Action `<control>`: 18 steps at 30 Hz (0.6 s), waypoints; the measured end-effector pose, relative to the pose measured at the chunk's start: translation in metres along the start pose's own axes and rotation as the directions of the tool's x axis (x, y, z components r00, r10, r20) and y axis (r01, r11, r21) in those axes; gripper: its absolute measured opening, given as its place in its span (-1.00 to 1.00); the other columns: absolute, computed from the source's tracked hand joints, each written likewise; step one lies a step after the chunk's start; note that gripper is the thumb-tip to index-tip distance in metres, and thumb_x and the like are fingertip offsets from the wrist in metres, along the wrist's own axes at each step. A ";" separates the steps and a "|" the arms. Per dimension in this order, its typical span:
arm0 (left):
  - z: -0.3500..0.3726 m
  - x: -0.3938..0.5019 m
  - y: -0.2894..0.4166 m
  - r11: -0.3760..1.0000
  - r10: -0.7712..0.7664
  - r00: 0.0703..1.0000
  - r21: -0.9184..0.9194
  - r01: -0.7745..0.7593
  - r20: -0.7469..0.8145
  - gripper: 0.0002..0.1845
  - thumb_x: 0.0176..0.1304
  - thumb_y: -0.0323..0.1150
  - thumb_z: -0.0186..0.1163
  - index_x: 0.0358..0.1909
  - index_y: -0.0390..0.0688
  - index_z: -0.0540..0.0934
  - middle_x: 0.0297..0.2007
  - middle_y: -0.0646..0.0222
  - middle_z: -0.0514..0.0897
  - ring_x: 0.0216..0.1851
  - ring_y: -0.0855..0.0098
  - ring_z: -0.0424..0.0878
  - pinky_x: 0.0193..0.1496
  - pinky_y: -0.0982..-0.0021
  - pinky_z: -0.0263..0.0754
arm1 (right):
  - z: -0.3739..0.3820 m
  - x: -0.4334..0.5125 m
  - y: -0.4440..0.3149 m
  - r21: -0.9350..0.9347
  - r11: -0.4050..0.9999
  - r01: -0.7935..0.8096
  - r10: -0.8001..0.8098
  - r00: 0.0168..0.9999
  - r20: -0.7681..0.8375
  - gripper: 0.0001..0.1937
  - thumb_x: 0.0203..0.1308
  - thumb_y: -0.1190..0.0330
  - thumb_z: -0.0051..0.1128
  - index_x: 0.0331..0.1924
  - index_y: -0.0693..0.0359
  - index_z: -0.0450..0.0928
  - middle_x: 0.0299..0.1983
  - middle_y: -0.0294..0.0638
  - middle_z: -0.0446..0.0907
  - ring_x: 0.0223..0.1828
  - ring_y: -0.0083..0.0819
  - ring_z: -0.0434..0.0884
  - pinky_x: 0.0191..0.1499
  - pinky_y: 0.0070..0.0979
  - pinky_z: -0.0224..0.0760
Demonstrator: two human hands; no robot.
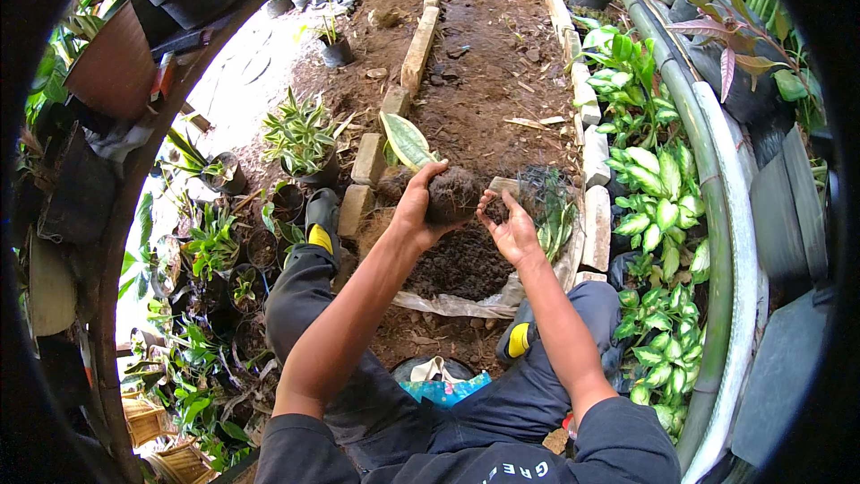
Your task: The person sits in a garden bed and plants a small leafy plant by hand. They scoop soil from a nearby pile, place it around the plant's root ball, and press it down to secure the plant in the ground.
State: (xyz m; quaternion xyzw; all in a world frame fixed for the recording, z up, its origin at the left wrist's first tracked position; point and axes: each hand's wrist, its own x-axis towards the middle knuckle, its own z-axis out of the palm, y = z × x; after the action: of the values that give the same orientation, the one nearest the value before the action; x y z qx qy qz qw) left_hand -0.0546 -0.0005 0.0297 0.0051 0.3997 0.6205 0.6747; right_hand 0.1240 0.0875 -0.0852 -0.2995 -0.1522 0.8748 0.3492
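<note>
My left hand [416, 205] grips a brown root ball [455, 196] matted with fine roots. A broad green leaf with pale yellow edges [408, 140], like a snake plant's, points up and away beyond that hand. Just right of the root ball, my right hand [514, 228] is palm up with its fingers apart and curled. Dark loose soil [447, 269] lies below both hands on a pale plastic sheet [463, 308]. More variegated leaves [556, 225] and a dark mesh-like bundle [537, 181] rest beyond my right hand.
Brick rows [422, 44] edge the dirt path ahead. Potted plants [302, 138] crowd the left, and variegated leafy plants [655, 195] line the right beside a bamboo pole [712, 195]. Between my legs sits a blue patterned cloth [447, 391]. A shelf with pots [111, 64] curves along the left.
</note>
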 end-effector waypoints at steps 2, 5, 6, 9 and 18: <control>-0.002 0.007 -0.005 0.999 -0.025 0.998 -0.041 0.028 0.054 -0.63 0.33 -0.03 0.14 -0.02 -0.08 0.59 -0.17 0.32 0.75 -0.21 0.33 0.74 -0.05 0.12 0.65 | 0.006 -0.007 -0.006 0.086 0.996 -0.012 0.011 1.000 0.010 -0.72 0.56 0.32 -0.10 0.04 0.37 0.53 -0.11 -0.14 0.60 -0.08 -0.33 0.61 0.18 -0.30 0.58; -0.009 0.017 -0.015 1.000 -0.005 0.999 0.024 0.004 0.050 -0.63 0.34 -0.05 0.15 -0.02 -0.09 0.59 -0.20 0.32 0.74 -0.24 0.32 0.73 -0.04 0.14 0.64 | 0.010 -0.017 -0.008 0.069 0.998 0.008 -0.009 1.000 0.011 -0.69 0.58 0.28 -0.16 0.04 0.38 0.52 -0.10 -0.10 0.60 -0.06 -0.30 0.61 0.20 -0.29 0.58; -0.011 0.021 -0.019 0.998 0.009 1.000 0.060 -0.010 0.028 -0.63 0.33 -0.04 0.15 -0.02 -0.08 0.59 -0.20 0.33 0.74 -0.22 0.33 0.73 -0.03 0.13 0.63 | 0.011 -0.021 -0.009 0.080 0.997 0.020 -0.020 1.000 -0.002 -0.63 0.59 0.26 -0.24 0.06 0.41 0.52 -0.06 -0.05 0.62 0.01 -0.25 0.63 0.21 -0.28 0.58; -0.020 0.031 -0.029 0.993 -0.027 0.998 0.112 0.033 -0.053 -0.63 0.30 -0.01 0.17 -0.03 -0.04 0.60 -0.19 0.35 0.73 -0.18 0.34 0.70 0.00 0.10 0.60 | 0.009 -0.031 -0.007 0.024 0.995 0.101 -0.100 0.994 -0.043 -0.65 0.58 0.27 -0.22 0.04 0.41 0.52 -0.07 -0.04 0.62 0.01 -0.23 0.64 0.23 -0.26 0.57; -0.034 0.033 -0.053 0.977 -0.214 0.956 -0.047 0.209 -0.200 -0.57 0.34 0.05 0.09 0.01 -0.04 0.62 -0.07 0.27 0.73 -0.05 0.27 0.66 0.07 0.03 0.54 | 0.022 -0.042 0.014 -0.181 0.925 0.333 -0.347 0.937 -0.047 -0.68 0.57 0.28 -0.14 0.16 0.32 0.46 0.00 -0.15 0.60 0.02 -0.41 0.61 0.24 -0.35 0.46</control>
State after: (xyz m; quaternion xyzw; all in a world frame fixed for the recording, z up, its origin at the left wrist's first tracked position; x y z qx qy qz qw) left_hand -0.0324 -0.0014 -0.0378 -0.1102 0.4571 0.5470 0.6926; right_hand 0.1275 0.0468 -0.0568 -0.3314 -0.2623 0.7722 0.4744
